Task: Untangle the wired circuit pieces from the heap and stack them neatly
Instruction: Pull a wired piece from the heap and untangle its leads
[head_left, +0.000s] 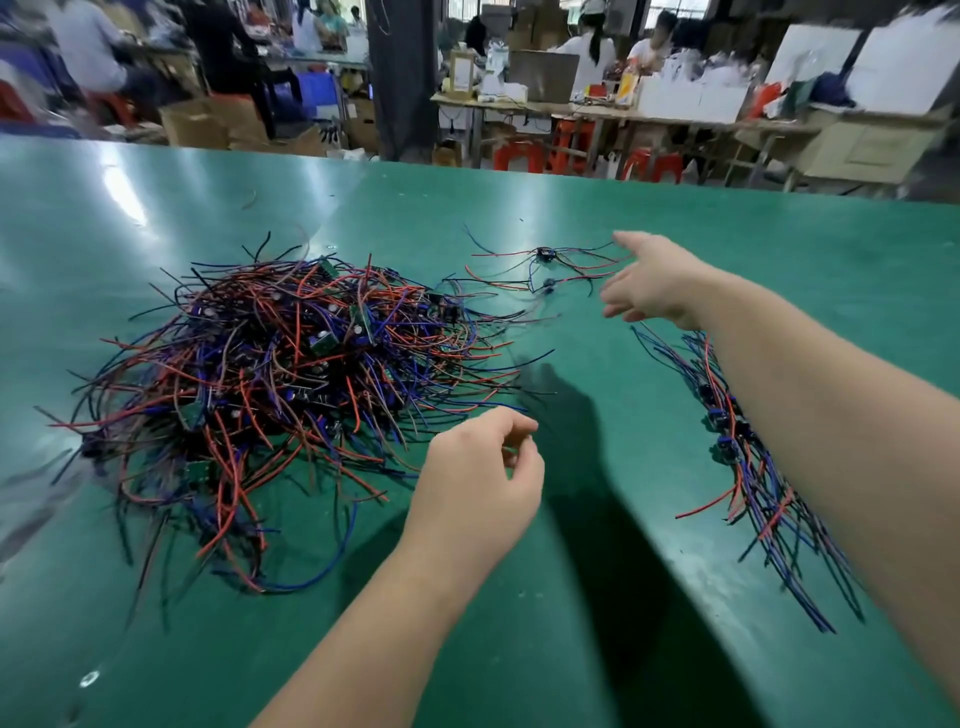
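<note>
Surface: green worktable in a workshop; benches, red stools and seated people behind.
Item 1: heap of wired circuit pieces, red, blue and black leads tangled, on the left of the table.
Item 2: two loose pieces at the far centre.
Item 3: sorted stack on the right, partly under the right forearm.
Left hand: beside the heap's near edge, fingers curled toward the thumb; a pinch cannot be confirmed.
Right hand: fingers spread, extended at the loose pieces' wire ends.
</note>
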